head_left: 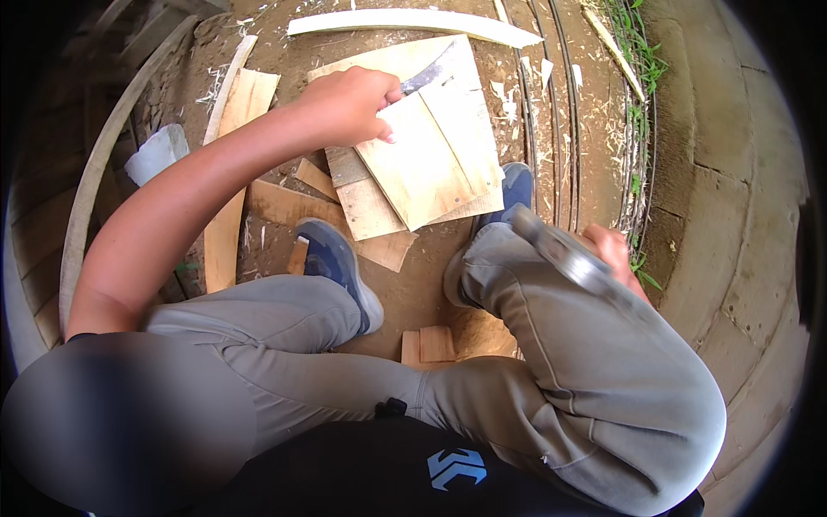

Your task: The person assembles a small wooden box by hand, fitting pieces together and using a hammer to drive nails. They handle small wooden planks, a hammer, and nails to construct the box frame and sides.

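My left hand (362,105) is closed around the grip of a knife, whose curved grey blade (431,76) reaches over the stacked pale wooden boards (422,159). The thumb of that hand rests at the edge of the top board. On the right, beside my raised knee, my right hand (610,252) grips a hammer (562,250). Motion smears the hammer's metal head, and most of its handle cannot be made out. Both shoes (332,267) flank the near side of the boards, and one toe is partly under them.
A curved pale strip (413,23) lies beyond the boards. Long dark rods (564,112) run along the ground to the right, beside grass and a concrete ledge (732,198). Wood offcuts (428,345), shavings and a whitish block (158,153) lie on the dirt.
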Action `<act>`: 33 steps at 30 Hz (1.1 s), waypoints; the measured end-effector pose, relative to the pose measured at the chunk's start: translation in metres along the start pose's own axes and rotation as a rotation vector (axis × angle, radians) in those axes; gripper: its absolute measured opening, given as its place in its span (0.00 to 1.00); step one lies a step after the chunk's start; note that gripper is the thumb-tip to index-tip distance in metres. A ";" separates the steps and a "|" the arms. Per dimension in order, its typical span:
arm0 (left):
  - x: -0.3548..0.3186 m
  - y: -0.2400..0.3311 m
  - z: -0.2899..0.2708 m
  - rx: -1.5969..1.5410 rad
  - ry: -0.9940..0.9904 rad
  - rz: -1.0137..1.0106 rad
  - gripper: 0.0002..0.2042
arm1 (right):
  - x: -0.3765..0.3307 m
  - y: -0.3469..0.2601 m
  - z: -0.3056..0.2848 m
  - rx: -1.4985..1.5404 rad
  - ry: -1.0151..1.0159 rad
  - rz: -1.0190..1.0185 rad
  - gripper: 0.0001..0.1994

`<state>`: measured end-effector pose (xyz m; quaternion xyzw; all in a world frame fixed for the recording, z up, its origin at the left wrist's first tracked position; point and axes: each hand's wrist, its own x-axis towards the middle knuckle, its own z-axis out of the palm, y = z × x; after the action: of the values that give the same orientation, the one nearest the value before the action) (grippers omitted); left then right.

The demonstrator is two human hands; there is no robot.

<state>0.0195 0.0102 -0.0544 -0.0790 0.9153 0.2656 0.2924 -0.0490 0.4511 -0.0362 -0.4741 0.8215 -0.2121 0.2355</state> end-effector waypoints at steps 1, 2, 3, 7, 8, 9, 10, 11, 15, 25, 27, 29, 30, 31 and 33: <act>0.001 0.001 -0.001 0.003 -0.006 -0.002 0.25 | 0.010 -0.013 0.004 -0.061 -0.088 0.127 0.14; 0.001 0.002 -0.003 0.004 -0.012 -0.002 0.25 | 0.016 -0.022 0.005 -0.124 -0.176 0.256 0.14; 0.001 0.003 -0.004 0.009 -0.015 0.007 0.25 | 0.018 -0.022 0.004 -0.097 -0.177 0.233 0.14; -0.003 0.004 -0.006 0.010 -0.020 0.015 0.25 | 0.014 -0.021 0.004 0.025 -0.061 0.085 0.14; -0.002 0.004 -0.007 0.007 -0.018 0.018 0.25 | 0.012 -0.019 0.004 0.042 -0.033 0.003 0.14; -0.002 0.004 -0.007 0.005 -0.018 0.020 0.24 | 0.010 -0.019 0.004 0.058 -0.005 -0.079 0.15; -0.001 0.003 -0.005 0.003 -0.018 0.022 0.24 | 0.008 -0.018 0.006 0.019 -0.048 0.002 0.15; -0.001 0.003 -0.004 0.001 -0.018 0.025 0.24 | 0.008 -0.017 0.008 -0.021 -0.092 0.083 0.16; -0.002 0.002 -0.004 0.014 0.009 0.049 0.24 | 0.013 -0.017 0.008 -0.039 0.064 0.030 0.17; 0.000 0.002 -0.003 0.008 0.003 0.029 0.22 | 0.042 -0.038 -0.004 -0.137 -0.137 0.043 0.16; -0.003 0.002 0.000 -0.011 -0.013 0.023 0.23 | 0.037 -0.041 -0.005 -0.084 -0.113 -0.012 0.17; -0.002 0.003 -0.003 -0.006 -0.029 0.019 0.25 | 0.025 -0.026 -0.004 0.019 -0.035 -0.102 0.19; -0.004 0.003 -0.002 0.018 -0.005 0.056 0.26 | 0.019 -0.017 -0.003 0.012 -0.006 -0.134 0.18; -0.005 0.003 0.001 0.045 0.022 0.097 0.28 | 0.013 -0.008 -0.002 0.002 0.026 -0.165 0.18; -0.008 0.005 0.008 0.109 0.113 0.237 0.32 | 0.004 0.002 0.005 -0.003 0.099 -0.144 0.17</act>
<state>0.0283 0.0189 -0.0534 0.0307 0.9462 0.2435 0.2109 -0.0492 0.4480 -0.0418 -0.5213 0.7961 -0.2506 0.1780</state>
